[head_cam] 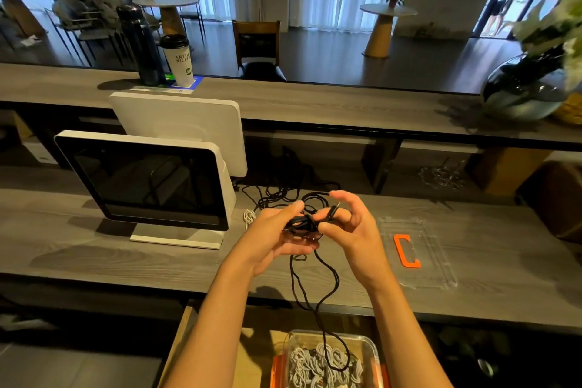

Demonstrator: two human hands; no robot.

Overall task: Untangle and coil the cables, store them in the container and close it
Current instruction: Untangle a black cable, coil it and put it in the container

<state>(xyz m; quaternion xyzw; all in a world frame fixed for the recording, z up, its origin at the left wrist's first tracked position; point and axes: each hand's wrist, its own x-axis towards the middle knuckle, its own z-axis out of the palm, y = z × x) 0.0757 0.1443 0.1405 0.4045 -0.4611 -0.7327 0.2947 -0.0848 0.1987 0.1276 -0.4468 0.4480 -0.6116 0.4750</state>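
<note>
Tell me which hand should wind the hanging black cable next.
Probably the right hand: it pinches the plug end with fingers free, while the left hand cradles the black cable bundle and can stay as the anchor. The slack hangs over the container.

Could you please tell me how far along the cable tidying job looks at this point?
Partly done. Coiled white cables already lie in the open container. In hand: both the left hand and right hand hold a bundled black cable, its loop hanging over the container. Left: more cables on the desk, and the lid is still off.
</note>
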